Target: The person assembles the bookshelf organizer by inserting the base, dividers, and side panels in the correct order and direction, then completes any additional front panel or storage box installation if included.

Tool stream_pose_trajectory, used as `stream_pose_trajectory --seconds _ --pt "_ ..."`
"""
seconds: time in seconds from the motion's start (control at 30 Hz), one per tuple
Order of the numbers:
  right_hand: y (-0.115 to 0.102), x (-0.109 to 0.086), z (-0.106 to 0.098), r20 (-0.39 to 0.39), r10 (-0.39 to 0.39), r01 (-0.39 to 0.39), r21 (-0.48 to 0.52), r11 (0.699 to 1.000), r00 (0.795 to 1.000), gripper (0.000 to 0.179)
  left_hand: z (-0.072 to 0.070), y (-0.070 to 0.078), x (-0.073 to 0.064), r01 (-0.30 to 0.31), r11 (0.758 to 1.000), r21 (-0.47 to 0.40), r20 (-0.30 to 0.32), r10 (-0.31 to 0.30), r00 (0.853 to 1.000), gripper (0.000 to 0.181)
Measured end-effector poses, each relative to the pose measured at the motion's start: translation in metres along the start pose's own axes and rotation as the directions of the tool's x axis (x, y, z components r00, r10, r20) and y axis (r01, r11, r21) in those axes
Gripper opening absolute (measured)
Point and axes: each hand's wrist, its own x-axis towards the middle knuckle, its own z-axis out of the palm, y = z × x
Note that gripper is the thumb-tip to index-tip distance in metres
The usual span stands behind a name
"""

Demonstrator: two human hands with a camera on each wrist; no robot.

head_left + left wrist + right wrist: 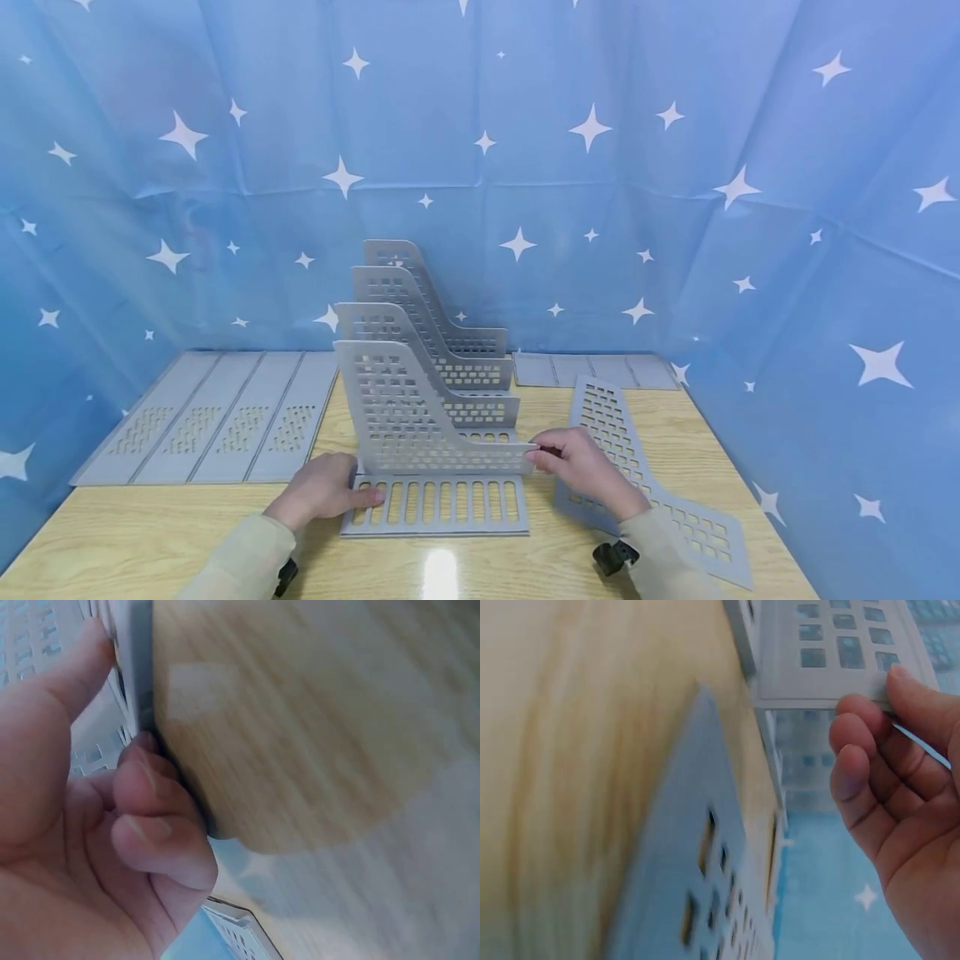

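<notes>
A grey slotted base point(435, 528) lies on the table, with several perforated side panels standing upright on it in a row, one behind another. My left hand point(321, 490) holds the base by its left edge, thumb on the top face. In the left wrist view the fingers point(169, 840) curl at the base's edge. Between thumb and fingers, my right hand point(583, 468) pinches the low right end of the nearest upright panel point(373, 433). The right wrist view shows the thumb on that panel's corner point(855, 682). Whether its lower edge is seated in the base is hidden.
A loose perforated side panel point(637, 454) lies flat at the right, partly beneath my right forearm. Flat grey panels point(217, 383) are joined side by side at the left. Smaller plain panels point(592, 369) lie at the back right, before a blue starry curtain point(675, 208).
</notes>
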Motion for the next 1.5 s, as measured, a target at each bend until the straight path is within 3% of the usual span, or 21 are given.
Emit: stream_pose_trajectory --seconds 0.33,0.47,0.53,0.6,0.7,0.8,0.87,0.97,1.07,1.2,1.23,1.3,1.37,1.43,1.5 --pt "-0.009 0.007 0.009 0.006 -0.025 0.025 -0.027 0.999 1.0 0.029 0.002 -0.003 0.002 0.05 0.997 -0.061 -0.024 -0.051 0.998 0.044" --pt "-0.008 0.002 -0.006 0.04 0.078 -0.075 -0.082 0.994 0.996 0.012 0.002 -0.003 0.002 0.067 0.994 -0.082 -0.025 -0.069 0.997 0.043" --pt "-0.006 -0.004 -0.019 0.012 0.191 -0.187 -0.155 0.97 0.982 0.025 0.002 -0.003 0.003 0.065 0.994 -0.088 -0.028 -0.067 0.997 0.043" --pt "-0.001 -0.013 -0.033 -0.056 0.319 -0.322 -0.247 0.914 0.946 0.049 0.002 -0.003 0.003 0.06 0.994 -0.089 -0.028 -0.063 0.998 0.043" --pt "0.012 -0.026 -0.046 -0.151 0.518 -0.536 -0.344 0.771 0.842 0.077 0.002 -0.002 0.003 0.054 0.995 -0.087 -0.033 -0.057 0.998 0.044" --pt "0.026 -0.033 -0.052 -0.187 0.643 -0.657 -0.39 0.645 0.742 0.093 0.001 -0.002 0.002 0.052 0.995 -0.083 -0.035 -0.055 0.998 0.047" --pt "0.033 -0.037 -0.054 -0.185 0.684 -0.689 -0.407 0.6 0.706 0.096 0.0 -0.002 0.001 0.052 0.995 -0.084 -0.035 -0.055 0.998 0.046" --pt "0.041 -0.039 -0.058 -0.178 0.714 -0.713 -0.397 0.578 0.677 0.096 0.0 -0.002 0.0 0.053 0.995 -0.088 -0.029 -0.056 0.998 0.045" --pt "0.048 -0.04 -0.064 -0.149 0.741 -0.736 -0.349 0.581 0.655 0.096 0.001 -0.002 -0.001 0.049 0.995 -0.09 -0.028 -0.052 0.998 0.046" --pt "0.056 -0.042 -0.071 -0.094 0.79 -0.794 -0.128 0.594 0.606 0.08 0.002 -0.002 -0.001 0.053 0.995 -0.086 -0.027 -0.056 0.998 0.045" --pt "0.056 -0.044 -0.072 -0.09 0.79 -0.795 -0.071 0.603 0.607 0.073 0.002 -0.001 -0.001 0.055 0.995 -0.084 -0.026 -0.058 0.998 0.045" --pt "0.055 -0.047 -0.075 -0.093 0.767 -0.768 0.025 0.64 0.635 0.058 0.001 0.0 -0.001 0.056 0.995 -0.085 -0.027 -0.058 0.998 0.043" --pt "0.051 -0.05 -0.076 -0.118 0.707 -0.702 0.086 0.707 0.698 0.048 0.0 0.0 -0.001 0.055 0.995 -0.08 -0.025 -0.057 0.998 0.042" --pt "0.042 -0.053 -0.077 -0.127 0.613 -0.596 0.151 0.789 0.78 0.048 0.0 0.001 -0.001 0.058 0.995 -0.076 -0.022 -0.06 0.998 0.043" --pt "0.03 -0.055 -0.077 -0.133 0.52 -0.487 0.219 0.846 0.844 0.049 -0.001 0.0 -0.001 0.061 0.995 -0.077 -0.02 -0.063 0.998 0.043"
